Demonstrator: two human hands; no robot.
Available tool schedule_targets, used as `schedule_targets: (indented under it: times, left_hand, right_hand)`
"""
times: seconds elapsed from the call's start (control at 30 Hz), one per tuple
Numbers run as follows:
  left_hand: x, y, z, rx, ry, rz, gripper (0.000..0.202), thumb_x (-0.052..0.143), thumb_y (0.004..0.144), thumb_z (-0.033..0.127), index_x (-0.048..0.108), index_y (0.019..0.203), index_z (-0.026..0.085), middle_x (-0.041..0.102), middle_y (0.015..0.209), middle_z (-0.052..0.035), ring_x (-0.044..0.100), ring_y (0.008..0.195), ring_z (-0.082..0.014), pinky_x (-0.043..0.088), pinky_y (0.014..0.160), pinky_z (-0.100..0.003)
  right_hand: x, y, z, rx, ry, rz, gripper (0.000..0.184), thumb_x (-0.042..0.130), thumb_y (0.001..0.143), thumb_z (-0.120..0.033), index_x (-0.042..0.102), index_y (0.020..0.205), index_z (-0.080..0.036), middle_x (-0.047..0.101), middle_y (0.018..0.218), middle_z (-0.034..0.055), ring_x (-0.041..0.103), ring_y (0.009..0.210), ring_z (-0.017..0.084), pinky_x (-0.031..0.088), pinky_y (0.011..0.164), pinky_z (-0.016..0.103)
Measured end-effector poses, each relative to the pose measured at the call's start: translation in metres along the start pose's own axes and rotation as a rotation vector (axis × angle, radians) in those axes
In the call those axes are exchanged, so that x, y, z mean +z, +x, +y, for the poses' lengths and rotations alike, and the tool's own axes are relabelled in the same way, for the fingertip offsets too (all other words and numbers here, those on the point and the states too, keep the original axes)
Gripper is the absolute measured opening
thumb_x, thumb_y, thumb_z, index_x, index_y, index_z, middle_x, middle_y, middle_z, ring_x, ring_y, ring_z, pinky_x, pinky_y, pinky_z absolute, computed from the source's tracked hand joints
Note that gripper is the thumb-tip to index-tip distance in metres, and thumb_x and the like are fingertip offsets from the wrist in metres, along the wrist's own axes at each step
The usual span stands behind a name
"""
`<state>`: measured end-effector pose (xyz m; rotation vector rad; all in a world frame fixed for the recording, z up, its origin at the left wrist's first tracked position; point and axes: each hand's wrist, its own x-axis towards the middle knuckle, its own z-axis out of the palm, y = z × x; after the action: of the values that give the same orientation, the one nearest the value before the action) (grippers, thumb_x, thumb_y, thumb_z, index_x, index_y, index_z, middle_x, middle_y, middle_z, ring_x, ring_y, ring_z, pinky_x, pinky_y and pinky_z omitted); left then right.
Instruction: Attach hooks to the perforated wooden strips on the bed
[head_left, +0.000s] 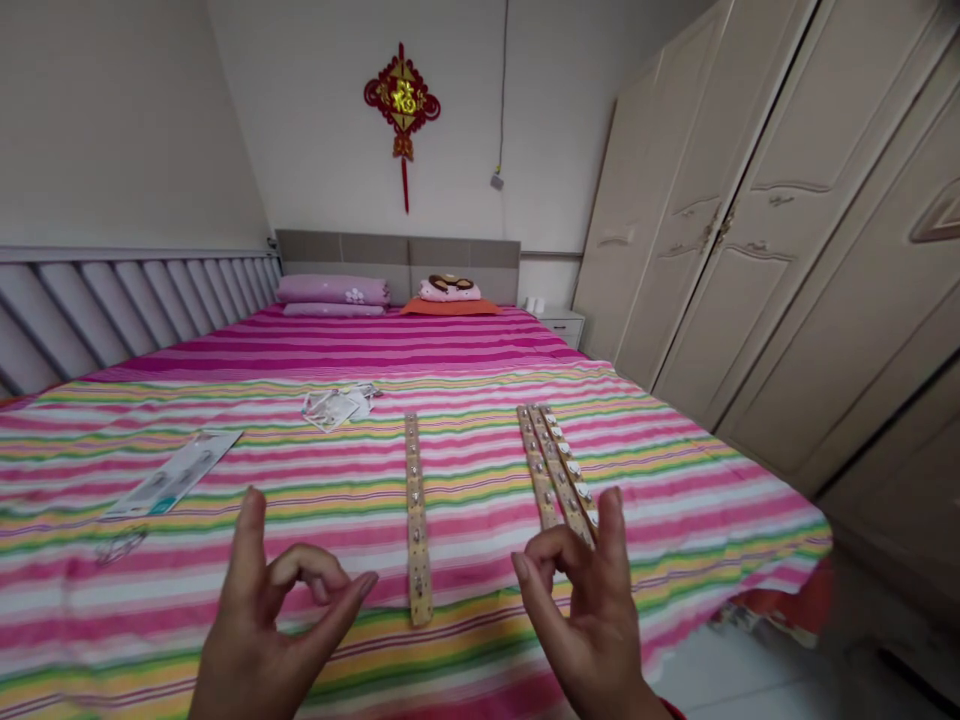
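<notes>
While both hands are raised above the striped cloth (pixel 480 510), the single strip (pixel 417 510) lies on that cloth in the gap between them. Its long axis runs away from the person toward the headboard (pixel 465 258), with the near end only slightly to the right of the far end. A row of small metallic pieces is spaced along its upper face.

Relative to the left hand (pixel 262 625), the strip lies to the right, just beyond the thumb tip. Relative to the right hand (pixel 592 610), it lies to the left, across a wider gap. The left hand is therefore the nearer one in this view. Neither hand appears to touch the strip.

On each hand, one finger points up, the others are curled, and the thumb is extended inward, clear of the curled fingertips. No object is held in either hand.

Three more strips (pixel 551 465) lie side by side beyond the right hand, which hides their near ends. Left of the single strip are a flat package (pixel 180 472), a thin wire-like item (pixel 122 543) too indistinct to identify, and, farther off, a packaging pile (pixel 339 406).
</notes>
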<state>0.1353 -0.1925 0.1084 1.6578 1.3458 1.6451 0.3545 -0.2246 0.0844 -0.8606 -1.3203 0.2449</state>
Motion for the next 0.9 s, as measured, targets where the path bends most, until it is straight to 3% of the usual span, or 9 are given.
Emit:
schedule_targets:
  times: [0.17,0.3,0.37,0.43,0.53,0.6,0.67,0.73,0.9]
  left_hand:
    - [0.005,0.007,-0.053,-0.126,-0.033,-0.123,0.112,0.074,0.064,0.037,0.003,0.148,0.021,0.051,0.053,0.0097,0.050,0.048,-0.0113,0.045,0.050,-0.023]
    - [0.007,0.001,-0.072,-0.217,-0.089,-0.156,0.108,0.075,0.064,0.037,0.009,0.148,0.023,0.052,0.053,0.0097,0.050,0.048,-0.0106,0.045,0.051,-0.022]
    - [0.010,-0.004,-0.081,-0.264,-0.128,-0.156,0.101,0.074,0.065,0.039,0.017,0.147,0.023,0.054,0.057,0.0085,0.052,0.051,-0.0107,0.047,0.054,-0.023]
    - [0.016,-0.011,-0.098,-0.342,-0.153,-0.156,0.087,0.072,0.065,0.044,0.034,0.140,0.021,0.058,0.064,0.0050,0.057,0.059,-0.0120,0.049,0.059,-0.024]
    - [0.030,-0.026,-0.131,-0.482,-0.120,-0.117,0.065,0.068,0.065,0.053,0.058,0.117,0.015,0.064,0.078,-0.0025,0.063,0.073,-0.0175,0.053,0.069,-0.030]
    - [0.043,-0.039,-0.151,-0.536,-0.064,-0.140,0.063,0.065,0.065,0.057,0.061,0.110,0.013,0.067,0.087,-0.0069,0.064,0.080,-0.0217,0.054,0.074,-0.036]
    - [0.057,-0.051,-0.164,-0.492,0.047,-0.108,0.070,0.065,0.061,0.060,0.061,0.110,0.012,0.065,0.089,-0.0093,0.063,0.077,-0.0236,0.054,0.074,-0.041]
    - [0.071,-0.058,-0.169,-0.361,0.161,-0.094,0.074,0.066,0.060,0.059,0.058,0.115,0.011,0.062,0.090,-0.0097,0.061,0.082,-0.0253,0.052,0.079,-0.046]
    - [0.090,-0.056,-0.159,-0.229,0.271,-0.152,0.075,0.063,0.069,0.052,0.046,0.129,0.010,0.055,0.097,-0.0112,0.056,0.093,-0.0265,0.049,0.084,-0.045]
  right_hand:
    - [0.014,-0.007,0.046,0.347,-0.032,-0.143,0.075,0.054,0.086,-0.023,0.012,0.148,-0.022,0.045,0.060,-0.0074,0.044,0.051,0.012,0.038,0.050,0.023]
    - [0.028,-0.033,0.082,0.556,0.045,-0.184,0.056,0.057,0.083,-0.035,0.042,0.135,-0.019,0.046,0.059,-0.0072,0.044,0.052,0.011,0.038,0.050,0.022]
    - [0.039,-0.055,0.099,0.665,0.093,-0.200,0.038,0.060,0.079,-0.045,0.062,0.106,-0.018,0.049,0.058,-0.0049,0.046,0.054,0.011,0.039,0.051,0.022]
    - [0.052,-0.077,0.115,0.892,0.193,-0.249,0.041,0.058,0.075,-0.057,0.064,0.071,-0.016,0.049,0.051,-0.0031,0.046,0.047,0.012,0.035,0.043,0.023]
    - [0.072,-0.102,0.132,1.268,0.451,-0.206,0.049,0.060,0.069,-0.063,0.063,0.071,-0.015,0.061,0.057,0.0025,0.054,0.044,0.014,0.039,0.042,0.024]
    - [0.084,-0.108,0.138,1.405,0.669,-0.162,0.046,0.064,0.070,-0.058,0.065,0.078,-0.013,0.066,0.062,0.0054,0.060,0.049,0.016,0.045,0.048,0.026]
    - [0.095,-0.109,0.140,1.466,0.859,-0.134,0.041,0.066,0.071,-0.052,0.065,0.081,-0.012,0.069,0.064,0.0070,0.064,0.055,0.018,0.049,0.054,0.028]
    - [0.106,-0.109,0.141,1.476,0.967,-0.110,0.040,0.066,0.073,-0.050,0.066,0.081,-0.012,0.070,0.066,0.0084,0.067,0.062,0.020,0.052,0.058,0.030]
    - [0.132,-0.112,0.139,1.349,0.959,0.065,0.044,0.066,0.068,-0.058,0.069,0.078,-0.015,0.071,0.069,0.0069,0.067,0.073,0.024,0.053,0.064,0.032]
